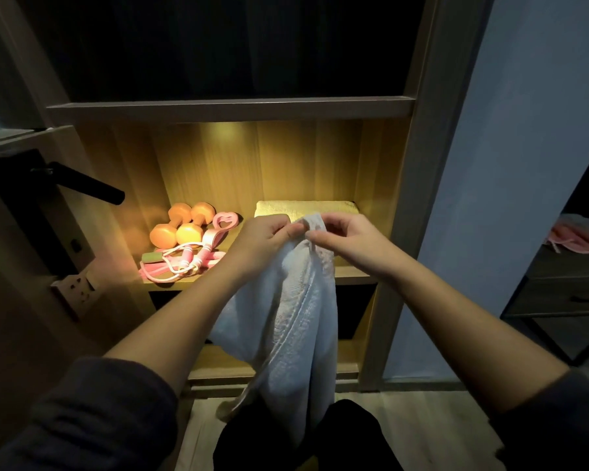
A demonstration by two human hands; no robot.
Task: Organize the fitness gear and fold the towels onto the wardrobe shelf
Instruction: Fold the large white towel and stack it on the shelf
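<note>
Your left hand [266,239] and right hand [347,243] are close together, almost touching. Each pinches the top edge of the pale towel [296,317] between thumb and fingertips, with the cloth bunched into a small peak between them. From that pinch the towel hangs straight down toward you, its long axis vertical and doubled on itself in loose folds. Its lower end drops out of sight by your dark trouser legs near the floor.

Just beyond your knuckles is the lit wardrobe shelf [352,270]. On its far right side lies a folded towel [306,208], directly behind your hands, with its long side running left to right. So the hanging towel lies crosswise to the stack it probably has to join. It looks only partly folded, so I judge you need to spread your hands apart and halve it before it goes on. Your right hand is in front of the stack, and your left is at the stack's left end.

On the left of the shelf, well clear of your grip, are two orange dumbbells [184,226] and a pink jump rope [181,263].
</note>
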